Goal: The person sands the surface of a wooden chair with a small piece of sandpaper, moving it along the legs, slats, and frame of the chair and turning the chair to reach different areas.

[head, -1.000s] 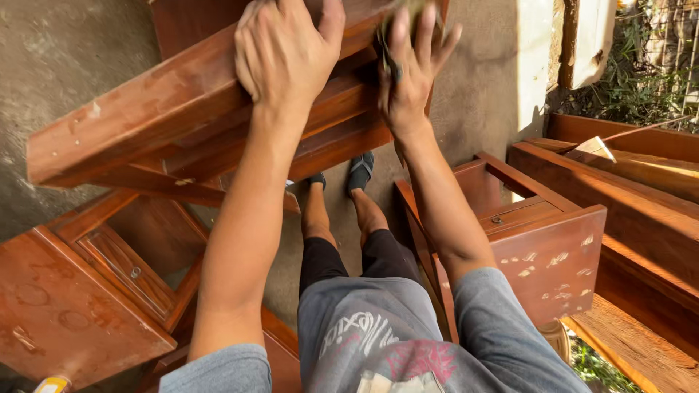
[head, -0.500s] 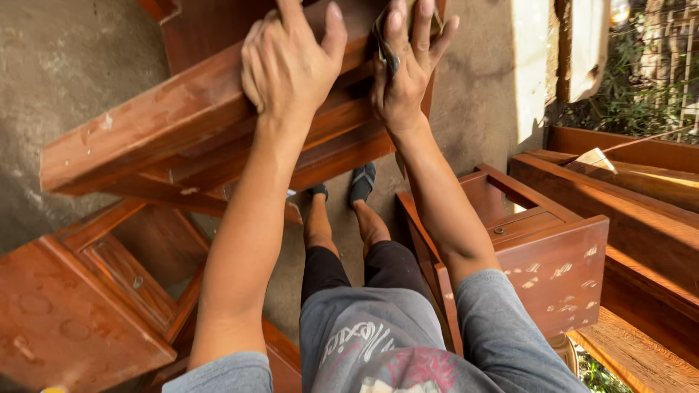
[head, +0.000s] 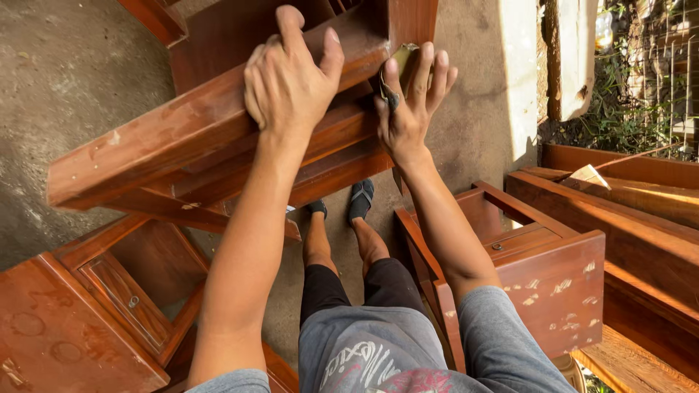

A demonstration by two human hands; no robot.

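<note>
A reddish wooden frame (head: 218, 138) is held up in front of the body, its long rail running from lower left to upper right. The left hand (head: 287, 80) is clamped over the rail's top edge, fingers curled. The right hand (head: 409, 109) is pressed flat against the frame's end post, fingers spread, with a small dark pad (head: 389, 91) pinned under it. A cabinet (head: 87, 313) lies low left, a drawer unit (head: 553, 276) low right, planks (head: 633, 211) beyond. Feet (head: 342, 207) are seen on the concrete below.

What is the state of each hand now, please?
Left hand: closed over the edge of the wooden frame.
Right hand: fingers spread, pressing a small dark pad against the frame.
</note>
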